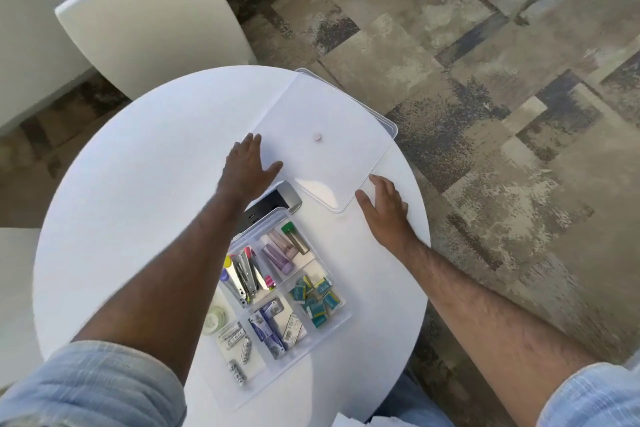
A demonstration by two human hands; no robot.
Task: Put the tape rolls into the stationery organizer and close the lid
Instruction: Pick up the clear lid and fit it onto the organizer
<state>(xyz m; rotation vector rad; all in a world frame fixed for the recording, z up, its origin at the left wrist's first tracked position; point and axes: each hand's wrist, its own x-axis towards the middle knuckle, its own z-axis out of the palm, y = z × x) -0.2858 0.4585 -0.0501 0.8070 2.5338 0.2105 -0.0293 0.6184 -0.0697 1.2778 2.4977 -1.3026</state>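
Observation:
The clear stationery organizer (341,317) sits open on the round white table, its compartments holding staplers, glue sticks, staple boxes and small clips. A pale tape roll (216,317) lies in its left compartment, partly hidden by my left forearm. The translucent lid (329,163), with a small round knob, lies flat on the far side of the table. My left hand (247,163) rests flat with spread fingers at the lid's left corner. My right hand (384,204) touches the lid's near right edge, fingers apart. Neither hand holds anything.
A silver and black power unit (282,198) lies between the lid and the organizer. A white chair (149,14) stands beyond the table (138,184) on the left. The lid's far corner overhangs the table edge above patterned carpet (485,97). White paper (349,421) shows at the bottom edge.

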